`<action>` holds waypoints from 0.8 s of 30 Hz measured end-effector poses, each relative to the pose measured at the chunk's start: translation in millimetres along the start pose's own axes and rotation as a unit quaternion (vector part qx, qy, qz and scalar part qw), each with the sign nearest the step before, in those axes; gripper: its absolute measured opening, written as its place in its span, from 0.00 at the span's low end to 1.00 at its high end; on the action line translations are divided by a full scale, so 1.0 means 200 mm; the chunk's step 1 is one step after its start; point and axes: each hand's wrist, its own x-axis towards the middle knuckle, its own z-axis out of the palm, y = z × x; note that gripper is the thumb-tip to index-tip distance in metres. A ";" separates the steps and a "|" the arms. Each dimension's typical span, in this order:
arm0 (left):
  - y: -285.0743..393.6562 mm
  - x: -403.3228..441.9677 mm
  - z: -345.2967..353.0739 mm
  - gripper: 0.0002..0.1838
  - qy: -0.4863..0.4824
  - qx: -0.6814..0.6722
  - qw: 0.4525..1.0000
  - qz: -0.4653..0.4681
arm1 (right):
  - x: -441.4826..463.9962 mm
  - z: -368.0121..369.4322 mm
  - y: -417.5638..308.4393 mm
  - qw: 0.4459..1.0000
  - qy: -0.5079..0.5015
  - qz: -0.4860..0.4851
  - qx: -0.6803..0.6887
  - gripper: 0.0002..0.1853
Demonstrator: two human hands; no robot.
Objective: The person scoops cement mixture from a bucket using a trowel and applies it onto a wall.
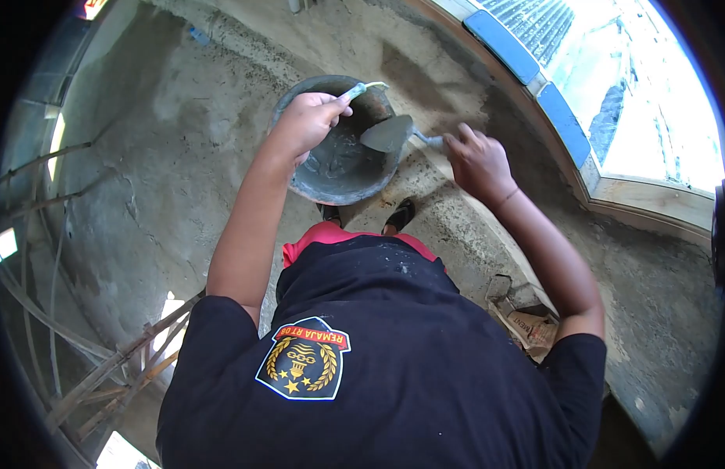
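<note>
A round dark bucket (325,184) stands on the floor in front of my feet, with wet grey residue on its inner wall and bottom. My left hand (310,123) is over the bucket's left part, its fingers closed round a pale green handle (354,92) whose thin bent end points right; what the handle belongs to is hidden. To the right, my right hand (478,162) grips a trowel (390,134) by its handle. The trowel's grey blade is over the right side of the bucket, pointing left.
A window frame with blue panels (501,45) runs along the upper right. Wooden poles (120,363) lean at the lower left. A torn cement bag (537,331) lies at my right side. A small blue scrap (198,35) is on the floor at the upper left.
</note>
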 end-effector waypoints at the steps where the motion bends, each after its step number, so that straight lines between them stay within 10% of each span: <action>1: 0.02 0.00 0.00 0.13 0.001 -0.002 1.000 -0.001 | 0.06 -0.02 0.00 1.000 -0.001 -0.001 0.000 0.08; 24: 0.20 0.10 -0.06 0.15 -0.117 0.235 0.963 0.055 | 0.31 -0.27 0.13 0.976 -0.003 -0.179 -0.127 0.14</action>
